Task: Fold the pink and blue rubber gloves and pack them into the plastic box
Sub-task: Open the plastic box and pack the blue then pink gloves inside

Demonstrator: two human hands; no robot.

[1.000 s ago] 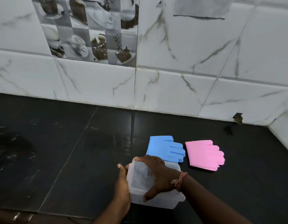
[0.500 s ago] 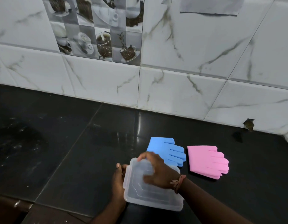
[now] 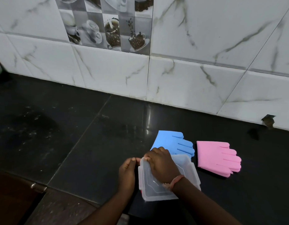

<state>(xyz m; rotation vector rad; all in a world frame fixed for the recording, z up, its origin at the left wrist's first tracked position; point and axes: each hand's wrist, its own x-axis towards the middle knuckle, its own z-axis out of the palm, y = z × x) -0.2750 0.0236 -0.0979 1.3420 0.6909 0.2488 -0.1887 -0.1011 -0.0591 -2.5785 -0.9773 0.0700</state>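
Observation:
A clear plastic box [image 3: 187, 172] with its lid on stands on the black counter near the front. My right hand [image 3: 161, 163] lies on the lid with its fingertips gripping the lid's far left corner. My left hand [image 3: 128, 172] holds the box's left side, thumb at that same corner. The blue rubber gloves [image 3: 171, 142] lie flat just behind the box, partly hidden by it and my right hand. The pink rubber gloves [image 3: 218, 156] lie flat to the right of the box, fingers pointing right.
The black counter [image 3: 75, 135] runs left and back to a white marble-tiled wall [image 3: 189, 78]. The wall has a chipped hole [image 3: 268, 121] at the right. The counter's front edge with a metal clip [image 3: 34, 185] is at the lower left.
The box was turned from tilted on its side to lid-up on the counter. My right hand's fingers moved to the lid's far left corner, and my left thumb came up beside them.

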